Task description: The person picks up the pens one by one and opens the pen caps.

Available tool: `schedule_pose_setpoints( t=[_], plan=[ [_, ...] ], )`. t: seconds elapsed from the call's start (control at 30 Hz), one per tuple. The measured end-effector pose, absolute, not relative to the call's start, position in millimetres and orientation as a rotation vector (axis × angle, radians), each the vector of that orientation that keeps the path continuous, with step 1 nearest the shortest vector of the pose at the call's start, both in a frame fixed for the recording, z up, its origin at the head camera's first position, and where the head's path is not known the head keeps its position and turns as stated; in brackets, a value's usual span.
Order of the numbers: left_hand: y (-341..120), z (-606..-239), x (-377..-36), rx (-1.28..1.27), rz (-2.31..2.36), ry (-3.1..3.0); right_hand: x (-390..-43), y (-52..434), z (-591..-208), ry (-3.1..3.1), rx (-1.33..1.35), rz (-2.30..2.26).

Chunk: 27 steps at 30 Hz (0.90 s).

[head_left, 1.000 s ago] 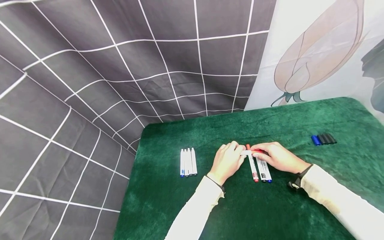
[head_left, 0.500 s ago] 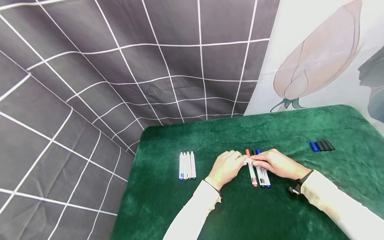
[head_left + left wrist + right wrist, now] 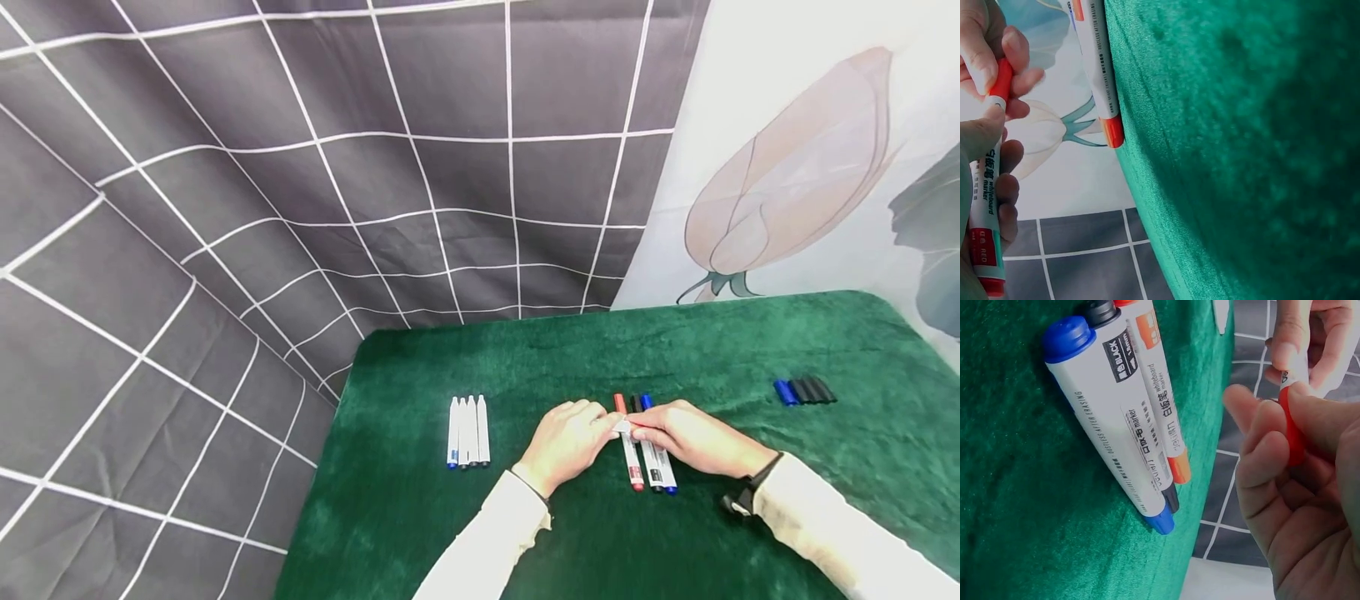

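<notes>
My left hand (image 3: 567,442) grips a red whiteboard marker (image 3: 986,187) by its white barrel, fingers curled round it. Its red cap (image 3: 1291,428) is pinched between thumb and fingers of my right hand (image 3: 701,433); cap and barrel meet end to end, and how far the cap sits on cannot be told. Below the hands, three capped markers lie side by side on the green cloth: a red one (image 3: 632,467), a black one (image 3: 1125,375) and a blue one (image 3: 1097,425). My right hand partly covers the black and blue ones in the head view.
To the left, several white markers without caps (image 3: 468,433) lie in a row. At the right, one blue cap (image 3: 784,392) and several black caps (image 3: 812,389) lie together. A green cloth (image 3: 525,358) covers the table, with a grey gridded curtain (image 3: 450,183) behind.
The hands have drawn closer together, so less of the marker shows between them. The head view has tilted up, shifting the table lower. The lying markers' blue and black caps now show.
</notes>
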<state>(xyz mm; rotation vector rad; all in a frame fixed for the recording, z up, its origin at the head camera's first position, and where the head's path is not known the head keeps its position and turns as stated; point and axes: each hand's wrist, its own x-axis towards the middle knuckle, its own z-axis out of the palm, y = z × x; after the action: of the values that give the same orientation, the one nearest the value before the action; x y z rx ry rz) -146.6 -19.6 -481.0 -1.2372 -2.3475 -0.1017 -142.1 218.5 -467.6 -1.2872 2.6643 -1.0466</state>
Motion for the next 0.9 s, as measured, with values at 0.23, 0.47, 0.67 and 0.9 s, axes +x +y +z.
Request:
schedule_pose_setpoints(
  t=[0.23, 0.47, 0.67, 0.9],
  plan=[
    [-23, -485, -137, -1.267, -0.091, -2.361, -131, 215, -478, 2.681, -1.276, -1.049],
    [-28, -486, -137, -1.300, -0.150, -2.325, -126, 211, -482, 2.747, -1.299, -1.014],
    [-27, -480, -141, -1.262, -0.121, -2.352, -134, 214, -476, 2.795, -1.345, -0.970],
    [-25, -477, -146, -1.238, -0.117, -2.341, -143, 220, -472, 2.817, -1.417, -0.884]
  ],
)
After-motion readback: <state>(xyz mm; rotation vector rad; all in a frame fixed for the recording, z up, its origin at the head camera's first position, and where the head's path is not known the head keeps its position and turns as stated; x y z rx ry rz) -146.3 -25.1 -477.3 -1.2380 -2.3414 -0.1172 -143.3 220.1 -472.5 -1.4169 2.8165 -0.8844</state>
